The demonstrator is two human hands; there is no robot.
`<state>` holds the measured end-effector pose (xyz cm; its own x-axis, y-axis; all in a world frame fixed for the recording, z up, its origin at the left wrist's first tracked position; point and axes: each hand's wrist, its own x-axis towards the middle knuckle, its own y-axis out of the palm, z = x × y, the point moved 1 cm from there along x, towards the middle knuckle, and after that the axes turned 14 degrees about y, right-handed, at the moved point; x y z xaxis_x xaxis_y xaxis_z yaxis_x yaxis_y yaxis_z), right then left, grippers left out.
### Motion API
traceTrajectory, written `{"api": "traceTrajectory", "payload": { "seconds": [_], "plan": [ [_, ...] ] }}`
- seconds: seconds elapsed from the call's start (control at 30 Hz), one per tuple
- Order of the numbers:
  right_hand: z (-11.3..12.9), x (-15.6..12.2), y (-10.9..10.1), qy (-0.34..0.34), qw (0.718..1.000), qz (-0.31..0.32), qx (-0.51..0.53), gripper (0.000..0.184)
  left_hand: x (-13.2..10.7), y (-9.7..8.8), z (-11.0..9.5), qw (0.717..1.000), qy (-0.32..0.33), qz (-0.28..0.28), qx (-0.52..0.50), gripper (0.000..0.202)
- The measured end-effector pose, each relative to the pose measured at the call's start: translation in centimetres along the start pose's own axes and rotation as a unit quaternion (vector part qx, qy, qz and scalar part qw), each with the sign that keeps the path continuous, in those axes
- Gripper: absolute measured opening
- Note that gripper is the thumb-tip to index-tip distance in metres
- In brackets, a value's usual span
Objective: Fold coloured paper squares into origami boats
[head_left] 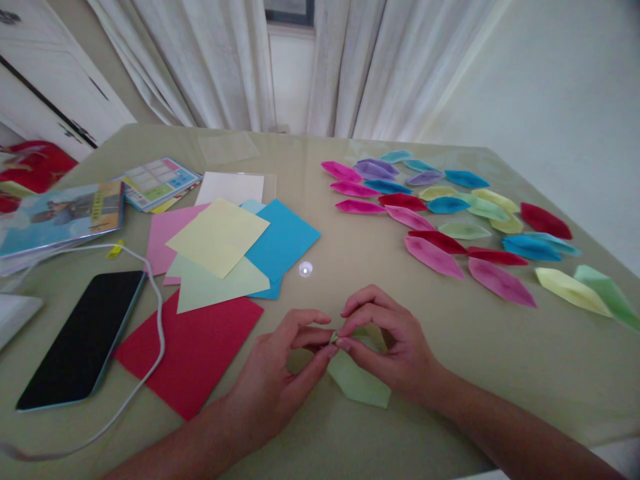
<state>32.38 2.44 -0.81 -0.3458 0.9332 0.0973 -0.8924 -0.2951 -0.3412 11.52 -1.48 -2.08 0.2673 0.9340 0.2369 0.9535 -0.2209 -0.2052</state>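
Note:
Both my hands meet near the table's front edge over a light green folded paper [357, 380]. My left hand [280, 367] pinches one end of it with thumb and fingers closed. My right hand [387, 347] pinches the same fold from the other side, fingers curled over the paper. The paper's lower part lies flat on the table [500, 347] beneath my right palm. To the left of my hands lies a red paper sheet [193, 350].
A pile of flat coloured sheets [225, 247] lies at centre left. Several folded paper boats [450, 213] in pink, blue, red, yellow and green cover the right side. A black phone [85, 337] with a white cable [155, 333] and booklets [60, 217] sit at the left.

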Motion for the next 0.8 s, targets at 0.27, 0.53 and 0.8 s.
{"api": "traceTrajectory", "payload": {
  "seconds": [0.27, 0.53, 0.8],
  "plan": [
    [0.0, 0.2, 0.2, 0.011, 1.0, 0.003, 0.028, 0.008, 0.0, -0.2, 0.0, 0.999, -0.031, 0.017, -0.029, 0.023],
    [-0.2, 0.2, 0.2, 0.036, 0.999, 0.001, 0.025, 0.009, 0.1, -0.5, 0.4, 0.998, -0.053, 0.024, -0.039, 0.025],
    [-0.2, 0.6, -0.1, 0.09, 0.995, 0.032, -0.014, 0.009, 0.8, -1.3, 0.9, 0.991, -0.078, -0.068, -0.079, 0.024]
  ]
}}
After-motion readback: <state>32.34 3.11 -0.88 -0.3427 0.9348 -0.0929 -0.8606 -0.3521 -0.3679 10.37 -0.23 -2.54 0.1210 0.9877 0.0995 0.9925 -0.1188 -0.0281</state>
